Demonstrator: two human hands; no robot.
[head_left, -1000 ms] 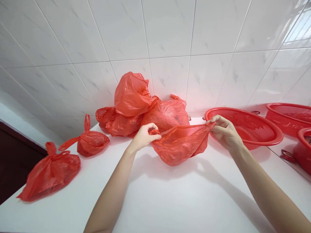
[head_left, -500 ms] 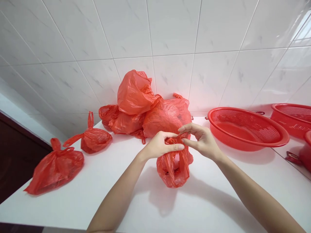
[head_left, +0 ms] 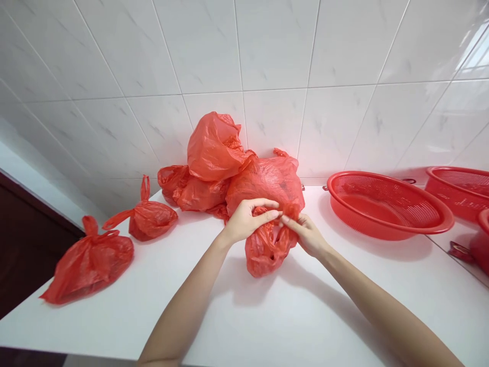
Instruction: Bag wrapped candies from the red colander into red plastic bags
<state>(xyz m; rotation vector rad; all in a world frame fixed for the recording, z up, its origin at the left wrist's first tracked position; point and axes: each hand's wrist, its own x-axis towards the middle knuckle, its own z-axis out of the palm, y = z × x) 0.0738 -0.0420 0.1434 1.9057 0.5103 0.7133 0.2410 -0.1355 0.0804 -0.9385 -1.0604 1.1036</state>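
Note:
A small red plastic bag [head_left: 263, 252] hangs from both hands just above the white counter, its handles gathered at the top. My left hand [head_left: 248, 220] pinches the bag's gathered part between thumb and fingers. Opposite it, my right hand [head_left: 305, 232] is closed on the other handle, with a crumpled tuft of plastic standing up between the fingers. The fingertips of both hands nearly meet. Whatever the bag contains cannot be made out.
Behind the hands, a pile of full red plastic bags [head_left: 263, 178] leans at the tiled wall [head_left: 275, 117]. Two knotted bags, one small [head_left: 153, 219] and one larger [head_left: 93, 262], lie at left. A red plastic colander [head_left: 389, 204] stands at right, with another colander [head_left: 458, 191] beyond it on the counter [head_left: 290, 321].
My right hand has turned and dropped slightly, and the plastic in it now bunches upward. The small bag hangs a little higher, its lower end more tilted.

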